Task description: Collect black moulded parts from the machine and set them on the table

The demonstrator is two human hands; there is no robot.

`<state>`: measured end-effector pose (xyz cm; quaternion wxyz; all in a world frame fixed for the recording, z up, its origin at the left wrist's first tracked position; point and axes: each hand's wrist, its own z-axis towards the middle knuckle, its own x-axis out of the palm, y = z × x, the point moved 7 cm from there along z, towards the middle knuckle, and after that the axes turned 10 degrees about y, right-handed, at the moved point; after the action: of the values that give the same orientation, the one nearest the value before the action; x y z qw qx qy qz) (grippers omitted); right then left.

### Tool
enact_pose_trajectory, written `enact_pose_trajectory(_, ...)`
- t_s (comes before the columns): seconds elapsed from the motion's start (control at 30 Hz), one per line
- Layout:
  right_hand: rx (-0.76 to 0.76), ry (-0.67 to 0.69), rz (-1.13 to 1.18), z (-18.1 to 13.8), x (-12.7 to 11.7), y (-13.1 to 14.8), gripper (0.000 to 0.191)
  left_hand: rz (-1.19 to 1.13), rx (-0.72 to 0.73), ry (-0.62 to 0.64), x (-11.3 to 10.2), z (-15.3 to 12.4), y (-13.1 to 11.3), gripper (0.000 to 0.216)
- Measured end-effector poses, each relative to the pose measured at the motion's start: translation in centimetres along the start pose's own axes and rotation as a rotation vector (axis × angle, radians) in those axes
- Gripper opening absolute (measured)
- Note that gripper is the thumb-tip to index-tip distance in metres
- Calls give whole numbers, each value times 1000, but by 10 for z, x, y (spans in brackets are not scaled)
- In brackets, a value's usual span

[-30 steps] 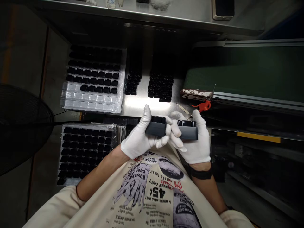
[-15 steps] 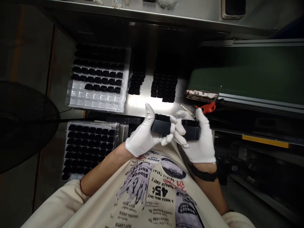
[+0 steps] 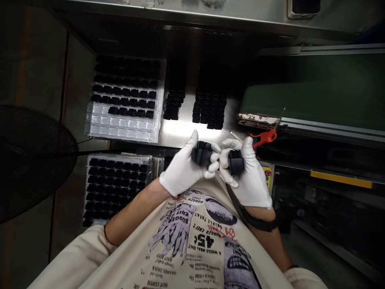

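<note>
Both my hands wear white gloves and are held close together in front of my body. My left hand [image 3: 188,164] grips a black plastic part [image 3: 202,153] between thumb and fingers. A similar black plastic part [image 3: 236,162], with ridges along its top, is gripped in my right hand [image 3: 248,172]. The fingertips of the two hands nearly meet. Beyond them, rows of small black parts [image 3: 209,106] stand on the metal table [image 3: 180,130], with a narrower group [image 3: 173,105] left of them. What exactly the parts are I cannot tell.
To the left lies a clear plastic tray [image 3: 123,131] partly filled with black parts; a second filled tray [image 3: 117,188] sits nearer. Red-handled scissors [image 3: 266,137] and tweezers [image 3: 236,136] lie beside a green conveyor belt [image 3: 315,88]. A fan [image 3: 33,160] stands far left, a phone [image 3: 303,8] upper right.
Both black parts have been turned in my hands and now look narrower, showing other sides. The hands stay in nearly the same place, and the view has shifted slightly.
</note>
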<state>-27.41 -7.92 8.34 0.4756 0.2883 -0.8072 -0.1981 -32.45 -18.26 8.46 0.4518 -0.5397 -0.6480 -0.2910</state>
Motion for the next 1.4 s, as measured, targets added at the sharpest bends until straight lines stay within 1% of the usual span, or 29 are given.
enact_pose_trajectory(0.13, -4, -15, -59, -6, 9, 9, 50, -69, -26, 1, 4, -1, -5, 70)
enact_pose_trajectory(0.27, -7, -18, -163, -10, 23, 18, 44, -26, -12, -20, 5, -1, -9, 75)
enact_pose_trajectory(0.37, 2, -49, -210, -9, 27, 17, 41, 24, 11, -40, 1, 0, -11, 72)
enact_pose_trajectory(0.43, 3, -68, -204, -8, 26, 15, 42, 41, 26, -43, -1, 0, -11, 70)
enact_pose_trajectory(0.5, 6, -66, -181, -6, 23, 13, 47, 38, 21, -36, -3, 0, -9, 69)
enact_pose_trajectory(0.6, 15, -4, -152, -6, 22, 13, 57, 51, 19, -24, -3, -2, -8, 71)
enact_pose_trajectory(0.7, 34, 79, -140, -6, 22, 14, 64, 153, 44, -16, -2, -5, -10, 70)
enact_pose_trajectory(0.8, 26, 116, -110, -6, 17, 14, 62, 244, 84, 3, 0, -9, -9, 70)
enact_pose_trajectory(0.87, 25, 124, -73, -5, 11, 11, 61, 260, 104, 1, 0, -11, -8, 69)
enact_pose_trajectory(0.97, 40, 128, 9, -3, 2, 4, 62, 265, 96, 14, 3, -12, -4, 68)
enact_pose_trajectory(1.07, 17, 127, 70, -2, -2, -1, 64, 263, 77, 31, 8, -11, 0, 66)
enact_pose_trajectory(1.13, -17, 123, 65, -3, -3, -1, 66, 280, 64, 24, 10, -11, 1, 64)
enact_pose_trajectory(1.3, -73, 93, -40, -7, -5, 1, 69, 365, 60, -8, 11, -12, 1, 59)
enact_pose_trajectory(1.4, -82, 113, -81, -8, -5, 1, 72, 398, 66, 24, 7, -10, 3, 61)
